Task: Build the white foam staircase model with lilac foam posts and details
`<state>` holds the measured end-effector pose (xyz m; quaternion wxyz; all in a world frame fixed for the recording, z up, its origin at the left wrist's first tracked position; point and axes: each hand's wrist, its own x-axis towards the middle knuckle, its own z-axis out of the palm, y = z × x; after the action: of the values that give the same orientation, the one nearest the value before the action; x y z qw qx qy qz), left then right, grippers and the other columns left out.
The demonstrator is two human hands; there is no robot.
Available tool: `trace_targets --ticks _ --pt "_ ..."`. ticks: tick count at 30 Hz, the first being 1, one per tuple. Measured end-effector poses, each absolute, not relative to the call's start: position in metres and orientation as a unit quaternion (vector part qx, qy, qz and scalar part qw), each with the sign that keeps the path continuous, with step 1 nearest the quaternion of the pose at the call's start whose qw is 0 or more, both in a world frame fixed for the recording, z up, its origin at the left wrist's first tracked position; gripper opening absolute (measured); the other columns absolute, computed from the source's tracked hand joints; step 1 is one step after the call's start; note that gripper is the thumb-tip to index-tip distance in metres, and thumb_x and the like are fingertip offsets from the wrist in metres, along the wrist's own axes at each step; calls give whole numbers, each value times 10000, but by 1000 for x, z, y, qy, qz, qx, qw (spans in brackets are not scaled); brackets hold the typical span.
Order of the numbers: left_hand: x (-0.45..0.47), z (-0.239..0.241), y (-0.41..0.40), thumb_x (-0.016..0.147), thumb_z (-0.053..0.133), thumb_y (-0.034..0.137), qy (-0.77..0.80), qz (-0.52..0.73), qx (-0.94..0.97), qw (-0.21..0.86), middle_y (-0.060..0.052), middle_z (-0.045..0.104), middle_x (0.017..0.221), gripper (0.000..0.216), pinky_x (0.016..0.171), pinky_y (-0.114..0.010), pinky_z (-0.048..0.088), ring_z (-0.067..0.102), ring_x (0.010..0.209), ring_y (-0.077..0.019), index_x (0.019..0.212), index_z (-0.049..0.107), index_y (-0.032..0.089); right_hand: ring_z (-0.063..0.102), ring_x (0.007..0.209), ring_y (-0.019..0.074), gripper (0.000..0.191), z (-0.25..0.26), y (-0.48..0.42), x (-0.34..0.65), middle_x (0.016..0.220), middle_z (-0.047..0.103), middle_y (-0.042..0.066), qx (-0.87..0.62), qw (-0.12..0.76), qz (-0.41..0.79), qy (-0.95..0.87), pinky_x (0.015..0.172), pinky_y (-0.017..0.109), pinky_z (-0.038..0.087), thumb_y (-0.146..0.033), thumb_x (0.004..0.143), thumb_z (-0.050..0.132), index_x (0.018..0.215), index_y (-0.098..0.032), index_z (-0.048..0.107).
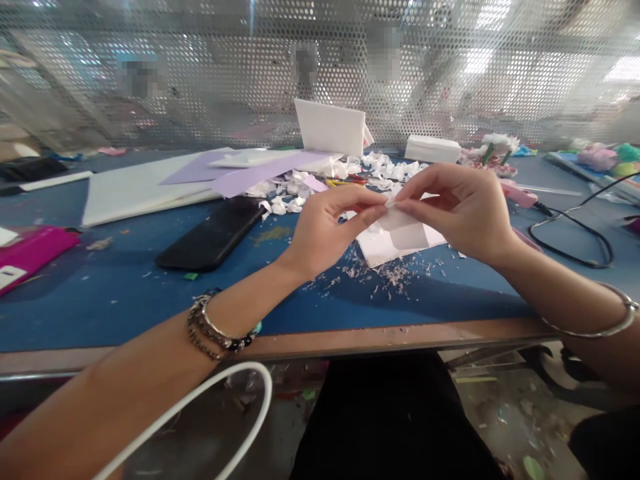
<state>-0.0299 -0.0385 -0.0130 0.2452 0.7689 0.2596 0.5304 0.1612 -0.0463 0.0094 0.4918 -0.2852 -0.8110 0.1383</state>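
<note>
My left hand (333, 223) and my right hand (457, 207) meet above the blue table, thumbs and forefingers pinched together. Between the fingertips is a small white piece (391, 201), thin like paper; its shape is mostly covered by my fingers. Below them lies a creased white sheet (377, 250), partly hidden by my right hand. Fine pale shreds (395, 279) are scattered in front of that sheet. Behind my hands are heaps of curled white pieces (287, 195), with a yellow-and-red tool (345, 181) among them.
Left of my hands lies a black phone-like slab (213, 237), with lilac sheets (273, 170) on white boards behind it. A white block (330, 127) stands near the perforated metal screen (210, 100). At right, a pink tool (520, 195) trails a black cable (605, 250). A magenta pouch (45, 250) sits far left.
</note>
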Motion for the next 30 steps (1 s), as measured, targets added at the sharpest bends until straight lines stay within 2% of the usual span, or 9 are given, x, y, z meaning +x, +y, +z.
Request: trace_targets --ticks 8,14,22,30 --pt "-31 -13 -39 739 706 361 265 541 747 281 -9 689 825 180 719 -267 523 639 771 -133 831 682 208 593 638 93 120 9 -48 155 713 638 0 -286 492 195 -799 507 205 500 -288 793 635 744 -179 635" --pt "-27 -16 -38 762 677 420 275 543 748 267 -16 694 830 211 728 -268 509 628 806 -135 826 697 220 596 697 100 109 3 -49 153 755 634 7 -285 507 221 -782 578 219 522 -275 793 621 755 -173 624" --pt "-25 -14 -47 804 646 279 238 551 763 240 -25 703 907 107 776 -287 501 624 888 -148 863 731 250 593 699 99 153 0 -47 152 750 617 11 -279 528 188 -780 612 232 541 -317 803 631 756 -180 582" --pt "-26 -13 -46 783 656 339 278 540 764 219 -27 708 871 134 788 -289 500 636 863 -156 807 727 229 586 670 102 195 -1 -47 152 736 600 6 -273 514 194 -790 592 234 536 -376 794 638 771 -191 581"
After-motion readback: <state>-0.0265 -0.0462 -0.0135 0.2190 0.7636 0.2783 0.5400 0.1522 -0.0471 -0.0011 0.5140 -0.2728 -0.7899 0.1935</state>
